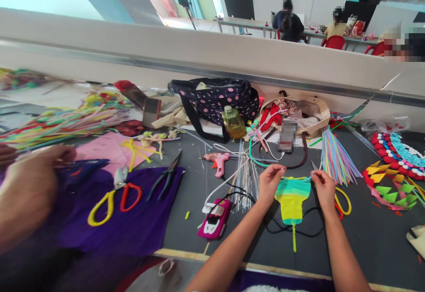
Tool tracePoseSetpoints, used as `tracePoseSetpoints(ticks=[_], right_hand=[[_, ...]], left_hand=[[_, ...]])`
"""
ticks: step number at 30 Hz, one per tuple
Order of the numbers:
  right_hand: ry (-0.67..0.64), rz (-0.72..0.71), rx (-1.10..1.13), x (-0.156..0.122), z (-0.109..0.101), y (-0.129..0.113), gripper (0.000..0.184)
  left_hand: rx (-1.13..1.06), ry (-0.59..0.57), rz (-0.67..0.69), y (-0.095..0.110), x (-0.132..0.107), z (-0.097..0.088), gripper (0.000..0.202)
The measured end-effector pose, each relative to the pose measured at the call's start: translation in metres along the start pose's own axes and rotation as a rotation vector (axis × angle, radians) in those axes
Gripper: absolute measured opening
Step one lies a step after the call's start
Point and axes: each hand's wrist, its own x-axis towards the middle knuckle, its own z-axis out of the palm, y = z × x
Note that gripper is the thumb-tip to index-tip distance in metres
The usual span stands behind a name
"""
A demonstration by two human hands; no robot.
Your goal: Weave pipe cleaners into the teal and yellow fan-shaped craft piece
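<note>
A flat teal and yellow piece (292, 200), its fuzzy rows looking like pipe cleaners, hangs between my hands. One yellow fuzzy stem (294, 239) sticks down from its narrow lower end. My left hand (272, 184) pinches the upper left corner, thumb and fingertips together. At the upper right corner my right hand (323, 190) is closed in a pinch too. Beneath the right wrist lie scissors (345, 201) with yellow and red handles, partly hidden by that hand. A black cable (312, 234) runs on the table behind the piece.
Left of my arms lie a pink glue gun (217, 161), a magenta case (215, 219), pliers (166, 176) and more scissors (114, 194) on purple cloth (142, 234). A co-worker's arm (29, 186) reaches in at left. Pastel stems (337, 157) and a bottle (233, 123) stand farther back.
</note>
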Motion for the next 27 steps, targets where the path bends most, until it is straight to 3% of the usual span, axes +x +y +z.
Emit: tracePoseSetpoints(ticks=[6, 12, 27], right_hand=[[-0.074, -0.163, -0.105, -0.002, 0.015, -0.016, 0.020], [-0.212, -0.302, -0.198, -0.003, 0.030, -0.030, 0.019], [-0.235, -0.331, -0.174, -0.002, 0.036, -0.036, 0.016]], left_hand=[[0.122, -0.096, 0.064, -0.004, 0.004, 0.011, 0.015], [0.088, -0.074, 0.080, -0.006, 0.006, 0.020, 0.017], [0.101, -0.093, 0.097, -0.001, 0.007, 0.023, 0.017]])
